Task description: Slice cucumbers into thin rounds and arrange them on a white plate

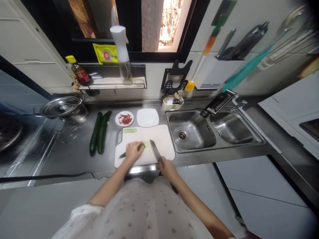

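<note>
My left hand (pixel 133 152) is curled over a cucumber (pixel 141 146) lying on the white cutting board (pixel 161 139), holding it down. My right hand (pixel 167 167) grips the handle of a knife (pixel 156 150), whose blade stands just right of the cucumber's cut end. A fresh slice (pixel 146 144) lies by the blade. A row of cut cucumber slices (pixel 130 130) sits at the board's far left corner.
Two whole cucumbers (pixel 98 136) lie left of the board. Behind it are a small plate of chopped red chilli (pixel 124 119) and an empty white square plate (pixel 148 117). A double steel sink (pixel 199 131) is at right, a steel pot (pixel 64 108) at far left.
</note>
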Motion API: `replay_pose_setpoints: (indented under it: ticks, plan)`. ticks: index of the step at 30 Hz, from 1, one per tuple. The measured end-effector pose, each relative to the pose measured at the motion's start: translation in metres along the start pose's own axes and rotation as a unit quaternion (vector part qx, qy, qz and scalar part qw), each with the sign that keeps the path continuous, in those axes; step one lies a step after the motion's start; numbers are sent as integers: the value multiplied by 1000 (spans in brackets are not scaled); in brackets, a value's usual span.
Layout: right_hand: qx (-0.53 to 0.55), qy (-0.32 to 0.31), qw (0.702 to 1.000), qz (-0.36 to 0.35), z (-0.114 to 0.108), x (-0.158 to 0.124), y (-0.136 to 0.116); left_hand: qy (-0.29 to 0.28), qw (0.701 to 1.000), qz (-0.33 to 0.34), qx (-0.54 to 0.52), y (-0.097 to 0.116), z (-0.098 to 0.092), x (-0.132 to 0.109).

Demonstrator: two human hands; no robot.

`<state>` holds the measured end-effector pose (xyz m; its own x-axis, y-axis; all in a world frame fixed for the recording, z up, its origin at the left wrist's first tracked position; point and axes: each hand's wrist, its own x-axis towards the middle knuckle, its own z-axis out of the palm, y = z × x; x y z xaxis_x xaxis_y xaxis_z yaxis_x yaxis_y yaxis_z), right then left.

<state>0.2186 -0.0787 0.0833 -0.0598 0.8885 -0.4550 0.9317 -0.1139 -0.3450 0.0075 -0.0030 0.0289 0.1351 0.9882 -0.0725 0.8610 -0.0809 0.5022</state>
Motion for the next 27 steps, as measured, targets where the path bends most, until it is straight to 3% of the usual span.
replay_pose_setpoints:
  ticks: [7, 16, 27]
  plan:
    - [41, 49, 998, -7, 0, 10, 5, -26, 999, -5, 38, 12, -1, 6]
    - [55, 46, 997, -13, 2, 13, 11, -1, 992, 25, 125, 32, 21, 23]
    - [58, 43, 997, -19, 3, 19, 10, 9, 990, 45, 130, 35, 21, 29]
